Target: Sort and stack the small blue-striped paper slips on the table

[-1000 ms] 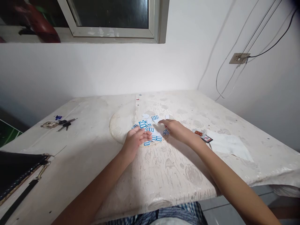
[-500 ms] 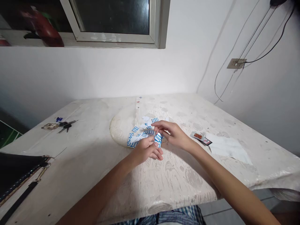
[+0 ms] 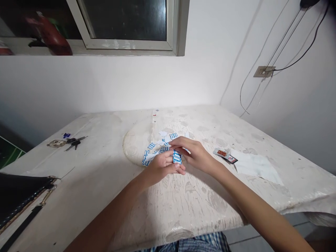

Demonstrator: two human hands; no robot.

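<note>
My left hand [image 3: 166, 165] is closed on a small white paper piece with blue outlines [image 3: 177, 157], pinched between thumb and fingers. Close against its upper edge is my right hand [image 3: 193, 151], with the fingers bent and drawn together; whatever is between its fingertips is hidden. Under and behind both hands lies a loose spread of white paper pieces with blue outlines [image 3: 146, 158], partly covered by my left hand. Plain white scraps [image 3: 163, 133] sit at the back of this spread.
On the left are a bunch of keys [image 3: 74, 141] and a black bag with a strap [image 3: 23, 192]. To the right, small packets [image 3: 226, 155] lie beside a white sheet [image 3: 254, 167]. A wall with a window [image 3: 131, 44] rises behind the table [image 3: 105, 203].
The paper piece in my left hand has turned and sits more upright. My right fingers have shifted slightly around its upper edge. My left hand's fingers are a little higher.
</note>
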